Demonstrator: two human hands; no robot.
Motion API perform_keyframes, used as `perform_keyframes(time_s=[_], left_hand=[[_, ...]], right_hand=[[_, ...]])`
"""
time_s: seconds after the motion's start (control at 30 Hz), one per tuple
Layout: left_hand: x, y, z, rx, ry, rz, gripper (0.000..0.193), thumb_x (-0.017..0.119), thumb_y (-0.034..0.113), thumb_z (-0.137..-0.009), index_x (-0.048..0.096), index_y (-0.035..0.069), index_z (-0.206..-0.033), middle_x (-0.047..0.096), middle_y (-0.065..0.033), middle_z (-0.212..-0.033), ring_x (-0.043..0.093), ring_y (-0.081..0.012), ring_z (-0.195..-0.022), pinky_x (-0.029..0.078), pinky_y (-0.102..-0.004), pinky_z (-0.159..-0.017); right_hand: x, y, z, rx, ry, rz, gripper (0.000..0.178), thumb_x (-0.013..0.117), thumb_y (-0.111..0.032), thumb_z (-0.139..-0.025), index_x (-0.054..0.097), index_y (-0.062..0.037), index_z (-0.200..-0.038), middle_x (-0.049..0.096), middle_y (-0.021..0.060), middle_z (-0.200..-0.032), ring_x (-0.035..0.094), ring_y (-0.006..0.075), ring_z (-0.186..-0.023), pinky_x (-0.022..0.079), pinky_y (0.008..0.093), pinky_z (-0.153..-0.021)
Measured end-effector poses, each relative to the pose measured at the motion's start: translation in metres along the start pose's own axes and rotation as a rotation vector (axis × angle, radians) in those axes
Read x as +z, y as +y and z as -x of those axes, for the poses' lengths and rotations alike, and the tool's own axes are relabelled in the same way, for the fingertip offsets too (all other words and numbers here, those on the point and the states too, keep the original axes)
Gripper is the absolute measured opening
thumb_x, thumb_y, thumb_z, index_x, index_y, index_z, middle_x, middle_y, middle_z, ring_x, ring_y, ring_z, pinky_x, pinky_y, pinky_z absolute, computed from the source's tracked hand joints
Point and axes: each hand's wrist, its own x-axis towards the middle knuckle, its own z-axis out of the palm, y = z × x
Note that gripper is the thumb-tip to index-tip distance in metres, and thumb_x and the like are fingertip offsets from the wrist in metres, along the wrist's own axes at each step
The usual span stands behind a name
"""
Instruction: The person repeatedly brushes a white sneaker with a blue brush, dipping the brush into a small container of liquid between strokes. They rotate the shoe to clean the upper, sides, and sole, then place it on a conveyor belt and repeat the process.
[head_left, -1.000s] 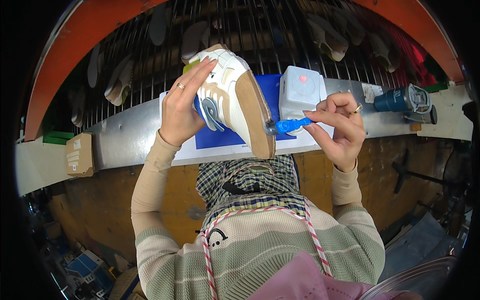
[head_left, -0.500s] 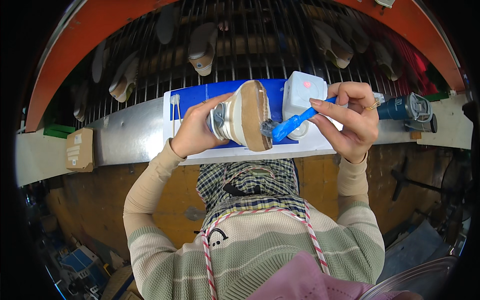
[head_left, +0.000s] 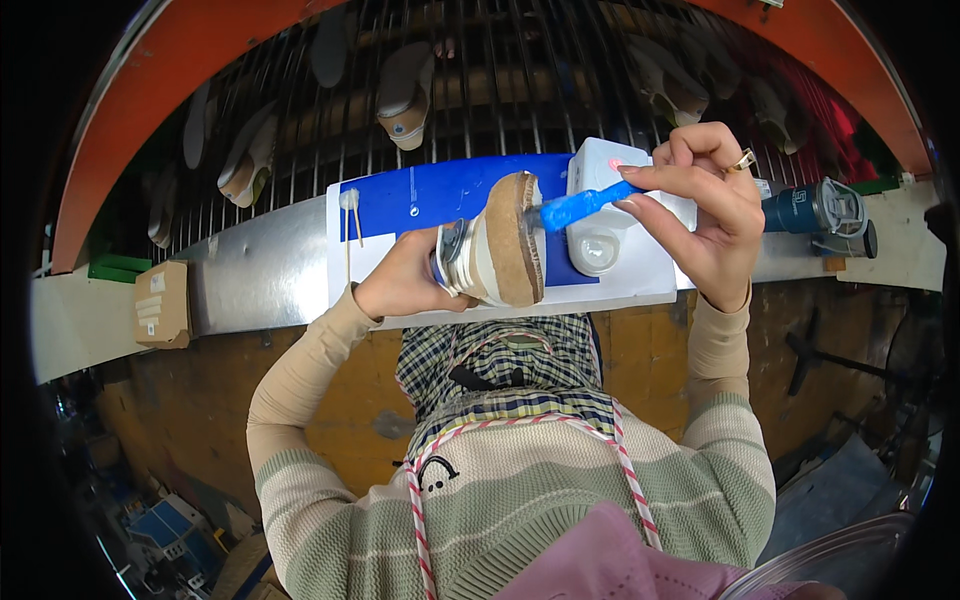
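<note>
My left hand [head_left: 408, 275] grips a shoe upper [head_left: 515, 245], white and tan with a brown toe, turned on its side so the underside faces right. Between the thumb and fingers of my right hand [head_left: 705, 205] is a blue-handled brush [head_left: 585, 208]. Its bristles meet the shoe's lower edge and are partly hidden there. Just behind the brush stands a white plastic container [head_left: 603, 165] with a pink spot on top and a round, clear spout at its front.
A blue-and-white sheet [head_left: 385, 215] covers part of the metal ledge [head_left: 255, 280]; a cotton-tipped stick [head_left: 349, 225] lies on it. Beyond, shoes [head_left: 405, 95] rest on a roller rack. A cardboard box [head_left: 162, 305] is at left, a blue tumbler [head_left: 805, 208] at right.
The shoe has turned a little in my left hand, which sits slightly to the right. My right hand and the brush have moved up, the bristles now higher along the shoe's edge.
</note>
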Motion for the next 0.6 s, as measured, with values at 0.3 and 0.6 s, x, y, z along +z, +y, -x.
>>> perform_keyframes(time_s=[0.3,0.6], left_hand=[[-0.01,0.004,0.002,-0.151,-0.101,0.066,0.074,0.087,0.009,-0.062,0.056,0.0,-0.129,0.068,-0.0111,-0.116,0.064,-0.0193,-0.108,0.049,-0.0358,-0.099],[-0.012,-0.075,0.033,-0.045,0.161,0.989,0.081,0.076,0.004,-0.072,0.04,-0.001,-0.144,0.061,-0.0191,-0.128,0.063,-0.0323,-0.117,0.052,-0.0426,-0.103]], right_hand=[[-0.002,-0.007,0.0,-0.07,-0.075,0.049,0.029,0.085,-0.001,-0.066,0.077,-0.0029,-0.094,0.049,0.0054,-0.09,0.05,0.0117,-0.069,0.041,0.0234,-0.059],[-0.011,0.021,0.079,0.43,-0.116,0.232,0.017,0.08,-0.007,-0.077,0.075,-0.0053,-0.093,0.054,0.0079,-0.09,0.058,0.0212,-0.074,0.047,0.0305,-0.065]])
